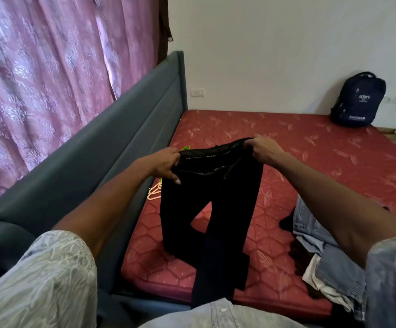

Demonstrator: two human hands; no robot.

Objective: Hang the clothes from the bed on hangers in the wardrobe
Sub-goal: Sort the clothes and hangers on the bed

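Head view: red mattress point(322, 147) fills frame; your black trousers point(212, 204) held up over it by waistband, legs dangling. Clothes pile point(320, 252) lower right. Your left hand point(165, 165) and right hand point(262, 150) each pinch waistband. Hangers point(154, 191) beside left hand.

Left hand point(166, 165), right hand point(262, 150) pinch black trousers point(212, 209) waistband above red mattress point(298, 147); legs hang.
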